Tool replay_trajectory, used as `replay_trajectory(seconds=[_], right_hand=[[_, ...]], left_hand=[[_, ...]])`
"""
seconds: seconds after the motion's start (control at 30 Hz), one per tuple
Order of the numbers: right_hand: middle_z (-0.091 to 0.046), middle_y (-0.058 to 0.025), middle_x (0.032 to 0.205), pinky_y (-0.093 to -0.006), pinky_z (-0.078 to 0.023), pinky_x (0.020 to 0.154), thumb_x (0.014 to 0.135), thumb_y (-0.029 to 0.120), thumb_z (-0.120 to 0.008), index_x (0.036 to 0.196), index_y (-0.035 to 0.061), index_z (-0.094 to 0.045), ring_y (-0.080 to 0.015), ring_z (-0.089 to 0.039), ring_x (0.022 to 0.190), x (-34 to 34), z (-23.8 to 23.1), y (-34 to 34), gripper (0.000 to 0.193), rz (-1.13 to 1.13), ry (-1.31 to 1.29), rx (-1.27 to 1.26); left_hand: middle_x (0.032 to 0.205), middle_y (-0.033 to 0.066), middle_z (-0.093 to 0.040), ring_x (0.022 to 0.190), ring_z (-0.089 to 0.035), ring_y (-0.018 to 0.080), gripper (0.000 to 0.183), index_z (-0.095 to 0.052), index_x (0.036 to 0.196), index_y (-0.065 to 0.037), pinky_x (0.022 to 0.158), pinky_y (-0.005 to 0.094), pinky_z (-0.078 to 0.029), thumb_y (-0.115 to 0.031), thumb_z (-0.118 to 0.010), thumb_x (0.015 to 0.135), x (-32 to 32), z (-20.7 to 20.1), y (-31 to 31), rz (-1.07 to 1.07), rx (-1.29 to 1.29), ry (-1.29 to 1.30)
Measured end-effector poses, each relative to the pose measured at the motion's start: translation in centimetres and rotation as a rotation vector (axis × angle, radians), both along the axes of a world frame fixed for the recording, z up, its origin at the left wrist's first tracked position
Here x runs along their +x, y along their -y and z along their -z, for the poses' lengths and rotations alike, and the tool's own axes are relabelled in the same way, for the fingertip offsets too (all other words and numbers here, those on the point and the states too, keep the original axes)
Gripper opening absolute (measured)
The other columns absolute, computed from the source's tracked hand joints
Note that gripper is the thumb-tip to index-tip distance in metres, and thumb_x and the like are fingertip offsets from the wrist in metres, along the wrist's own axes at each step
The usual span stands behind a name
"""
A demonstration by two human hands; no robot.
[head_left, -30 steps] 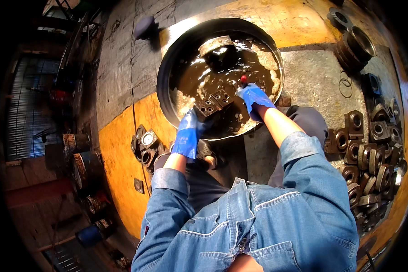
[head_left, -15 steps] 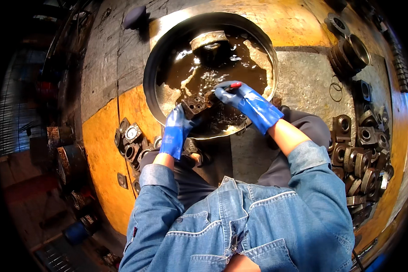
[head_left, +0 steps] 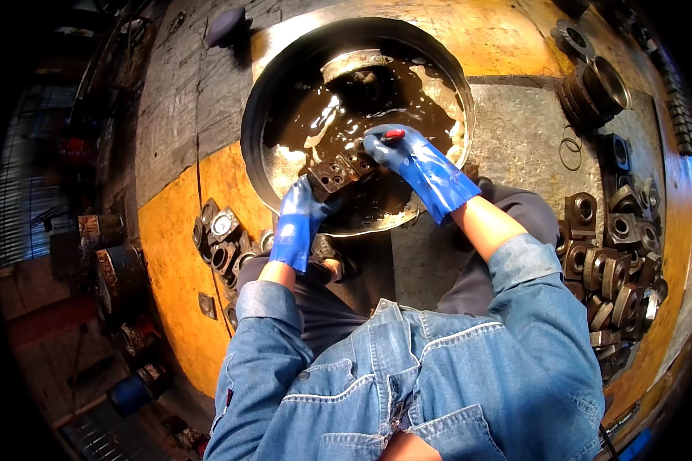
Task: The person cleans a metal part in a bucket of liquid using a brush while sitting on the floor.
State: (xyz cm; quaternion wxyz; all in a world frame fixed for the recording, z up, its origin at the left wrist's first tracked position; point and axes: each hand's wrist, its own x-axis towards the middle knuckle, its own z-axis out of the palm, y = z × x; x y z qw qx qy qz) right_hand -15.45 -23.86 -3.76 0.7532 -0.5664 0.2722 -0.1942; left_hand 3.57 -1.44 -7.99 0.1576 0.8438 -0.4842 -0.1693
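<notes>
The gloved left hand (head_left: 294, 219) grips the near left end of a drilled metal block (head_left: 334, 174), which sits between the hands. The gloved right hand (head_left: 396, 150) curls around a red-handled tool (head_left: 394, 134); its tip is hidden. Beneath both is a round basin (head_left: 254, 154) of dark liquid (head_left: 419, 104). Beyond them rises a curved metal piece (head_left: 352, 63). Far right of the right hand, bored metal blocks (head_left: 615, 265) lie heaped.

Counted: two blue gloves (head_left: 291, 230), one red-ended tool (head_left: 394, 134), one round tub (head_left: 254, 123). Curved metal parts (head_left: 354, 61) near the tub's far edge: one. Thin rings (head_left: 569, 152) on the floor (head_left: 507, 131): two.
</notes>
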Motion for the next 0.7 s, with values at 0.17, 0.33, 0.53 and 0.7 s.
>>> replay_trajectory(seconds=[0.17, 0.33, 0.53, 0.7], right_hand=[[-0.079, -0.0086, 0.1, -0.0379, -0.06, 0.086, 0.095, 0.031, -0.075, 0.109, 0.0149, -0.081, -0.028, -0.075, 0.094, 1.3, 1.8, -0.8, 0.022, -0.089, -0.218, -0.573], [-0.079, -0.0111, 0.101, -0.0389, -0.061, 0.086, 0.094, 0.028, -0.074, 0.109, 0.0178, -0.081, -0.0315, -0.075, 0.094, 1.1, 2.7, 0.4, 0.019, -0.128, -0.19, -0.36], [-0.078, -0.0122, 0.099, -0.0378, -0.061, 0.086, 0.095, 0.025, -0.073, 0.106, 0.0177, -0.081, -0.031, -0.075, 0.092, 1.1, 0.8, 0.4, 0.016, -0.095, -0.314, -0.785], [-0.08, -0.0091, 0.096, -0.0388, -0.061, 0.085, 0.094, 0.026, -0.073, 0.103, 0.0186, -0.082, -0.028, -0.075, 0.086, 1.1, -0.8, -1.3, 0.014, -0.155, -0.287, -0.663]], left_hand=[[0.116, 0.021, -0.075, 0.107, -0.072, 0.039, 0.062, -0.066, 0.123, -0.001, 0.093, 0.0455, -0.058, -0.04, -0.089, 0.081, 0.4, -0.6, 0.3, -0.075, 0.077, -0.072], [0.128, 0.0161, -0.073, 0.116, -0.07, 0.0324, 0.068, -0.06, 0.136, -0.002, 0.101, 0.0418, -0.058, -0.03, -0.089, 0.081, 0.2, -0.5, 0.7, -0.068, 0.187, -0.085], [0.136, 0.013, -0.072, 0.123, -0.07, 0.0262, 0.074, -0.057, 0.144, -0.002, 0.106, 0.0378, -0.057, -0.022, -0.09, 0.081, 0.7, 0.1, 0.6, -0.173, -0.005, -0.452], [0.134, 0.0146, -0.073, 0.119, -0.071, 0.025, 0.073, -0.059, 0.142, -0.001, 0.105, 0.0364, -0.057, -0.021, -0.092, 0.08, 0.5, 2.3, -0.9, -0.371, -0.438, -1.062]])
